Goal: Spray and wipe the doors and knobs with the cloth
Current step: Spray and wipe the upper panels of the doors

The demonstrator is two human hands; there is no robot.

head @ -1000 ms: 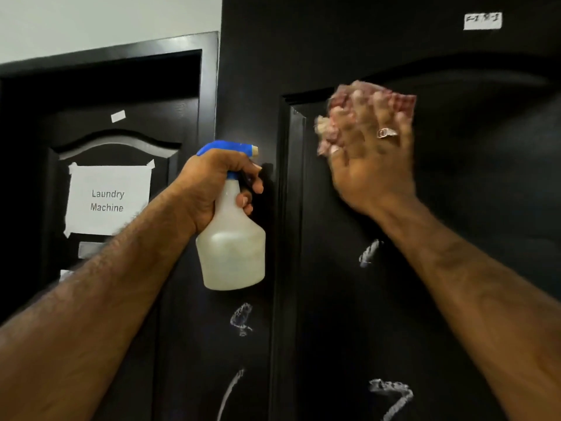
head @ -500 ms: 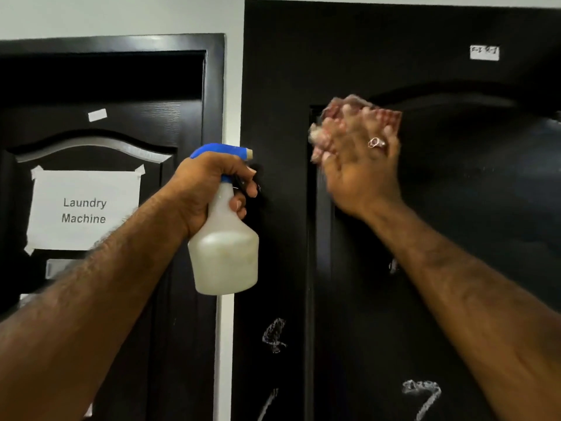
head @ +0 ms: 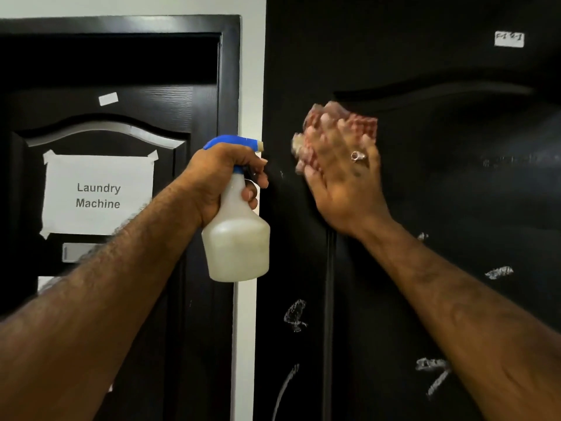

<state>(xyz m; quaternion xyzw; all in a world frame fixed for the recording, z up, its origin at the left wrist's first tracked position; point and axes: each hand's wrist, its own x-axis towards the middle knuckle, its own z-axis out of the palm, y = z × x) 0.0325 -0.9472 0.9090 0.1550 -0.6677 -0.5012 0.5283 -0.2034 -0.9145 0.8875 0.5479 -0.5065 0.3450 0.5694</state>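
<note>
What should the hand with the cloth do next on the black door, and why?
Probably slide the cloth downward. The right hand presses it flat near the top of the black door, while white smears show lower down, unwiped. The left hand holds the spray bottle ready.

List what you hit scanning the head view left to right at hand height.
Laundry Machine sign on the left door → left hand gripping the spray bottle → white wall strip → right hand pressing the checked cloth on the right door → small white label, higher up.
</note>
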